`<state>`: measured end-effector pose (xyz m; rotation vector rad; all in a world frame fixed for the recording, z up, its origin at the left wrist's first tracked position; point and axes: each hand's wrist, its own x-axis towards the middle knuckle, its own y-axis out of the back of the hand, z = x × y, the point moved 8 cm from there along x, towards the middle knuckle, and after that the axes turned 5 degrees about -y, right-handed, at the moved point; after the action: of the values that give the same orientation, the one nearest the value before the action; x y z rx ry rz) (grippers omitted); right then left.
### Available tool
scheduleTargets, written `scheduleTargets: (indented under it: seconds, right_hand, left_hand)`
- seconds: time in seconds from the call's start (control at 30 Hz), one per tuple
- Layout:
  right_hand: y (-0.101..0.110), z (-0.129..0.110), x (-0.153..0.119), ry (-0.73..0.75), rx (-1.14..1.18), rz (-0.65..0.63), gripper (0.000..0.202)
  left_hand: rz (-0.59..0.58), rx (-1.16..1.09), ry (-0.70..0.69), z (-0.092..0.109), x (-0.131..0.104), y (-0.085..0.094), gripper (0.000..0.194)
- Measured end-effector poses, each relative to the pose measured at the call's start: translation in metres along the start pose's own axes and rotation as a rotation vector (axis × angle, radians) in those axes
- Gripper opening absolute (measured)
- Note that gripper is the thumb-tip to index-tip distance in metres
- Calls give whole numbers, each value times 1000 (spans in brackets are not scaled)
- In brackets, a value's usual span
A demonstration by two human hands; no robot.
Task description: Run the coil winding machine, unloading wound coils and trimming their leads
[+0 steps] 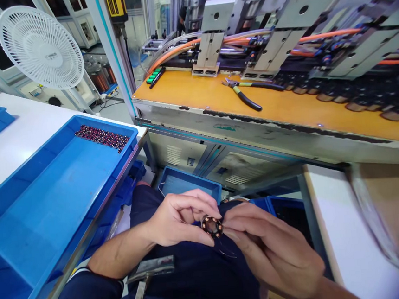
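A small ring-shaped motor stator (212, 226), black with copper windings round its inside, is held above my lap. My left hand (182, 218) grips it from the left between thumb and fingers. From the other side, my right hand (272, 243) has thumb and forefinger pinched at the stator's right edge; whether a wire end lies between those fingertips is too small to tell. Thin loose wires (227, 251) hang below the ring.
At left, a blue tray (45, 186) on a white table holds rows of small stators (102, 137) in its far corner. Pliers (245, 96) and a marker (157, 78) lie on the orange bench (180, 93) under machine fixtures. Black parts line the bench at right. A white fan (42, 47) stands behind.
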<state>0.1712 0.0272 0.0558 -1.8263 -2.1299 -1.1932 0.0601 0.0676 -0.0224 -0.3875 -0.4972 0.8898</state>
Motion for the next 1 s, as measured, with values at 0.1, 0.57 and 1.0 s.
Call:
scheduleTargets:
  seconds: [0.1, 0.57, 1.0]
  right_hand:
    - [-1, 2, -3, -1, -8, 60, 17]
    - [1, -3, -7, 48, -269, 159, 11]
    - [2, 3, -18, 96, -165, 153, 14]
  left_hand:
    - [0, 62, -91, 7, 0, 0, 50]
    - [23, 136, 75, 0, -10, -1, 27]
    - [-51, -201, -180, 13, -5, -10, 32]
